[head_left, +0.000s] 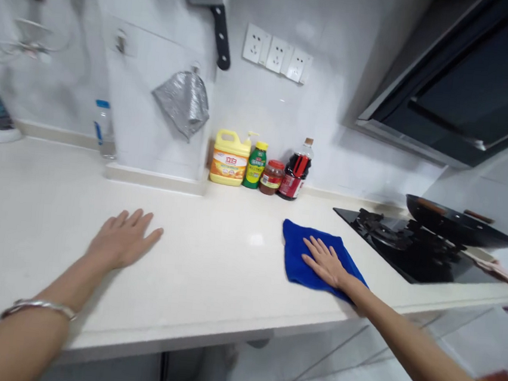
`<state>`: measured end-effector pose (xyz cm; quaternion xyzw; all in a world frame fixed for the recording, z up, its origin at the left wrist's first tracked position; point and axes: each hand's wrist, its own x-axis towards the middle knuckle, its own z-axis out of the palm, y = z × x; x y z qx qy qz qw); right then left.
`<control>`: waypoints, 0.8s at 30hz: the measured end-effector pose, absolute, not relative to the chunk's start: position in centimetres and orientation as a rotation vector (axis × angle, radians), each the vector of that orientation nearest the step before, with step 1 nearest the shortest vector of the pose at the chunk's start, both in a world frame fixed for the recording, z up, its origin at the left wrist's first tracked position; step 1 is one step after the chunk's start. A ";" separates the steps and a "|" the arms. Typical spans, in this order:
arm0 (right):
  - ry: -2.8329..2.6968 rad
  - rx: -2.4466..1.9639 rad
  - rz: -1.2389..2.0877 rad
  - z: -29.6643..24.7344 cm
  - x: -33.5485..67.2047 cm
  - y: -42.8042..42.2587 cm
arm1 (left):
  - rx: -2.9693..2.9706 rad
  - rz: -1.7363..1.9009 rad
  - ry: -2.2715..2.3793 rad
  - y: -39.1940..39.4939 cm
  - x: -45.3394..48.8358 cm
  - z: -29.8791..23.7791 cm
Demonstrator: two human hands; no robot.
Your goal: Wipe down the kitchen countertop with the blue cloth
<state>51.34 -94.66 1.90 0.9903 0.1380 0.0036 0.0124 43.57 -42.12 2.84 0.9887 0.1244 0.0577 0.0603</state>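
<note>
1. Countertop (210,270): pale, wide, bare between the 2 hands and out to the left; front edge runs just below both wrists.
2. Range hood (469,97): upper right, cut off by the frame.
3. Gas hob (409,253): black, set into the counter just right of the cloth; a dark wok (457,225) sits on it.
4. Blue cloth (315,256): lies flat on the counter near the hob's left edge, its near corner close to the counter's front edge.
5. Right hand (325,262): palm down, fingers spread flat on the cloth, pressing rather than gripping; nothing clenched.
6. Left hand (123,241): flat on bare counter, fingers extended, holding nothing; a bracelet (38,307) on the wrist.
7. Against the back wall, well apart from both hands: yellow detergent jug (229,158), green bottle (255,165), red jar (272,177), dark sauce bottle (296,173).
8. Cleaver (212,13) on the wall, blade cut off at top; grey pouch (184,103) hangs below.
9. Items at far left are blurred, not identifiable.
</note>
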 end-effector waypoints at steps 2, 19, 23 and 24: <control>0.543 3.067 0.077 1.2 49.0 -94.4 | 2.965 0.148 0.385 -42.8 43.1 3.3; 0.704 3.060 -0.130 3.3 46.9 -67.3 | 2.835 0.377 0.641 -29.3 31.8 6.7; 0.723 3.081 -0.173 3.9 48.3 -61.2 | 2.778 0.416 0.848 -24.9 28.7 5.8; 0.722 3.080 -0.178 4.0 48.6 -59.8 | 2.747 0.437 0.867 -24.2 28.4 5.5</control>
